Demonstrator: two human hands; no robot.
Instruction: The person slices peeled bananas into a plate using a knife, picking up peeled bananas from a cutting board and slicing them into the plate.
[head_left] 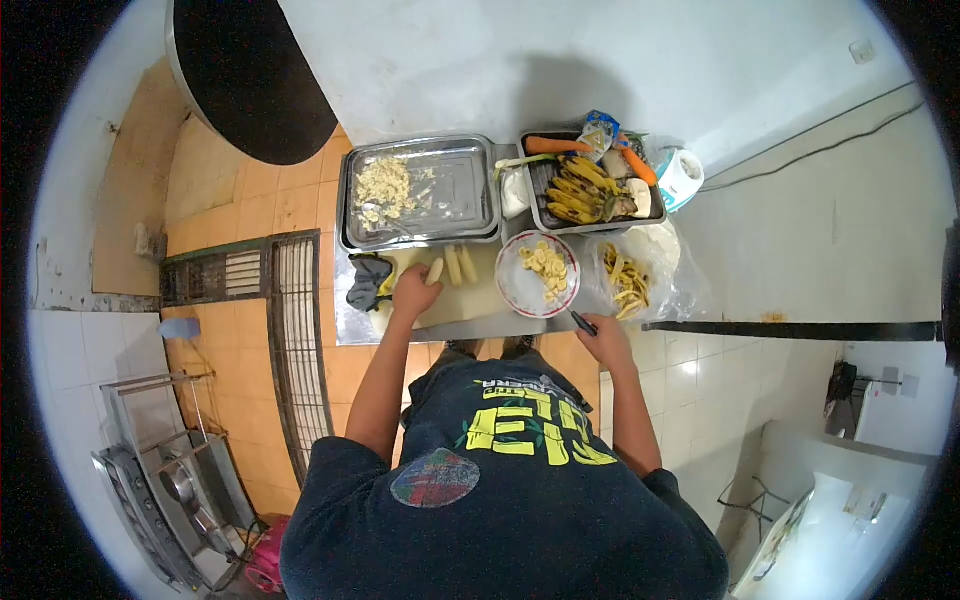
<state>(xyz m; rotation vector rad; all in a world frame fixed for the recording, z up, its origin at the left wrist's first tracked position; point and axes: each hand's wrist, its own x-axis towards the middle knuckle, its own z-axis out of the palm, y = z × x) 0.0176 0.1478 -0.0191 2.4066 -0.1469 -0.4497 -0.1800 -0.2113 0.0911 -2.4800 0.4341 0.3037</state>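
My left hand (415, 290) is closed on a peeled banana (435, 270) over the pale cutting board (482, 296). More peeled bananas (461, 265) lie just to its right. In my right hand (606, 343) is a knife (584, 323), gripped by its black handle beside the plate's lower right rim; its blade is hard to make out. The red-rimmed plate (507, 284) holds banana slices (547, 268). Banana peels (626, 281) lie in a clear plastic bag to the right of the plate.
Behind the board stands a metal tray (460, 190) with mashed pale food (384, 188). Another tray (590, 226) holds bananas (580, 190) and carrots (638, 166). A white roll (683, 172) stands at the right, and a grey-black cloth (369, 281) lies at the left.
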